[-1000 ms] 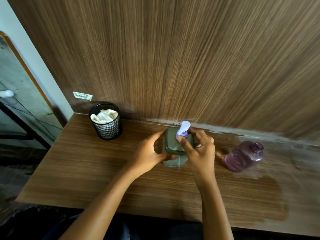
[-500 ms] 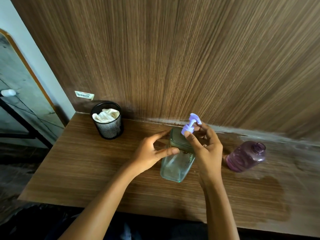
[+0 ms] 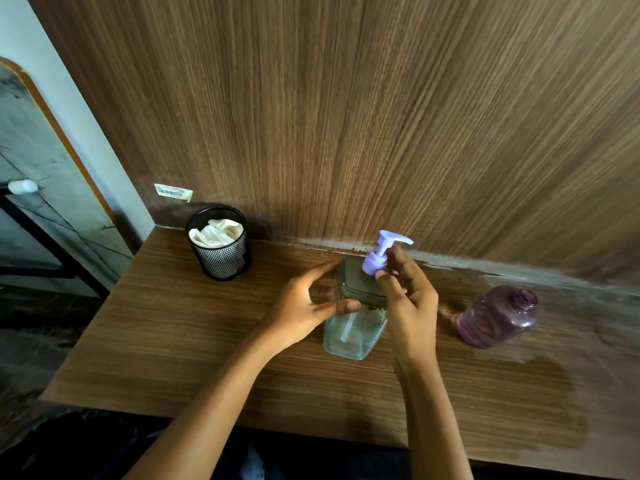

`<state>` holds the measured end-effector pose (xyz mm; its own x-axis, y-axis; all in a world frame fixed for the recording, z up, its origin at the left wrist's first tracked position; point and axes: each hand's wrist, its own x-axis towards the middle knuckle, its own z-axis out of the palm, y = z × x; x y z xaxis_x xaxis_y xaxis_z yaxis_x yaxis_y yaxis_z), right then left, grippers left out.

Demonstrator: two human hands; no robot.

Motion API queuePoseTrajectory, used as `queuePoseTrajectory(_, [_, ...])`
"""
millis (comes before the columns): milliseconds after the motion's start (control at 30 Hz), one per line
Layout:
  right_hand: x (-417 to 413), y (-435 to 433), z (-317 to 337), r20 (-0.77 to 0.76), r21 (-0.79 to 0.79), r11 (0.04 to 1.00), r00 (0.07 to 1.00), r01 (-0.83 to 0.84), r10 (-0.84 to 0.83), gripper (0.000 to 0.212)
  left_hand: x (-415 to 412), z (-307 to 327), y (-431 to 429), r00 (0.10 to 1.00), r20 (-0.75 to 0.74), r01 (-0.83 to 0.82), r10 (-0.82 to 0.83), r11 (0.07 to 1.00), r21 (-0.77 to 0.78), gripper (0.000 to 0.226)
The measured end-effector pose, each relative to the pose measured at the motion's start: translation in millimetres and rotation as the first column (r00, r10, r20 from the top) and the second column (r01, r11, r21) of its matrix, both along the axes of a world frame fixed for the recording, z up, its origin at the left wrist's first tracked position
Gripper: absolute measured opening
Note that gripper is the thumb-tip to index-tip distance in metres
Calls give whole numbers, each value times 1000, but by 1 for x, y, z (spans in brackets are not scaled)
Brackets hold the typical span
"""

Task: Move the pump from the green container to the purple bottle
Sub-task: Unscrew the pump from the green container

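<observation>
A clear green container (image 3: 353, 332) with a dark green lid stands on the wooden table (image 3: 173, 341), near its middle. A lilac pump (image 3: 381, 252) sits in the lid, its white tube visible inside the container. My left hand (image 3: 304, 306) grips the container at the lid, thumb in front and fingers behind. My right hand (image 3: 405, 292) pinches the pump's collar. The purple bottle (image 3: 495, 318) stands to the right, without a cap, its open neck tilted toward the wall.
A black mesh cup (image 3: 220, 249) holding a crumpled white cloth stands at the back left by the wood-panel wall (image 3: 346, 116). A damp patch (image 3: 540, 386) darkens the table at the right front. The table's left edge drops to the floor.
The container has tilted so its side faces me and the tube shows. The pump head has turned, its spout now pointing right. My right hand shifted its grip on the collar.
</observation>
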<state>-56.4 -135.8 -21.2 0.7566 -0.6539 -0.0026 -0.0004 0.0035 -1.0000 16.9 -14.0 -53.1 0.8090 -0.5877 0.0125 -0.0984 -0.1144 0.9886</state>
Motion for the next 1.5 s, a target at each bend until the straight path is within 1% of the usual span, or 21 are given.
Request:
queuePoseTrajectory(133, [1, 5, 1, 17, -76, 996, 999, 42, -40, 33, -2, 1, -1, 1000, 0, 11, -11, 1000, 4, 60])
queuePoseTrajectory(267, [2, 2, -1, -6, -129, 989, 997, 69, -71, 25, -1, -5, -1, 999, -32, 20, -20, 1000, 19, 62])
queuePoseTrajectory(367, [2, 0, -1, -35, -113, 993, 999, 25, -29, 28, 0, -6, 0, 999, -26, 28, -27, 999, 39, 61])
queuePoseTrajectory(500, [1, 1, 0, -37, -107, 993, 998, -55, 52, 28, 2, -7, -1, 999, -32, 21, -20, 1000, 18, 60])
queuePoseTrajectory(567, [1, 0, -1, -50, -47, 997, 997, -69, 67, 34, 3, -7, -1, 999, -39, 17, -16, 1000, 11, 60])
queuePoseTrajectory(633, [0, 0, -1, -49, -38, 997, 997, -66, 64, 39, 3, -8, 0, 1000, -29, 9, -9, 1000, 6, 60])
queuePoseTrajectory(733, [-1, 3, 2, -11, -68, 998, 1000, -19, 18, 41, 3, -10, 0, 999, -36, 8, -8, 1000, 10, 64])
queuePoseTrajectory(867, [1, 6, 3, -6, -109, 989, 995, 103, -104, 33, 2, -10, -2, 995, -95, 26, -24, 1000, 13, 62])
queuePoseTrajectory(933, [2, 6, 3, -15, -134, 983, 992, 125, -128, 28, 1, -9, -2, 995, -97, 31, -30, 999, 12, 66])
queuePoseTrajectory(1000, [2, 5, 2, -26, -103, 991, 995, 89, -92, 22, 1, -7, -1, 995, -95, 28, -26, 1000, 11, 68])
queuePoseTrajectory(1133, [0, 3, 1, -81, -33, 999, 996, -44, 41, 36, 0, -5, -1, 996, -92, 21, -21, 1000, 4, 72])
queuePoseTrajectory(1233, [-1, 4, 2, -66, 0, 997, 994, -83, 83, 35, 1, -6, 0, 996, -91, 20, -20, 1000, -7, 78])
queuePoseTrajectory(1300, [-1, 5, 1, -48, 10, 998, 997, -67, 67, 37, 2, -7, 0, 997, -73, 29, -28, 1000, 10, 75])
queuePoseTrajectory(1400, [0, 8, 2, -18, -44, 999, 1000, -4, 3, 40, 1, -6, 0, 998, -50, 39, -36, 997, 59, 65])
queuePoseTrajectory(1500, [0, 7, 2, -2, -92, 993, 997, 78, -78, 35, 0, -4, 0, 998, -50, 34, -31, 997, 74, 65])
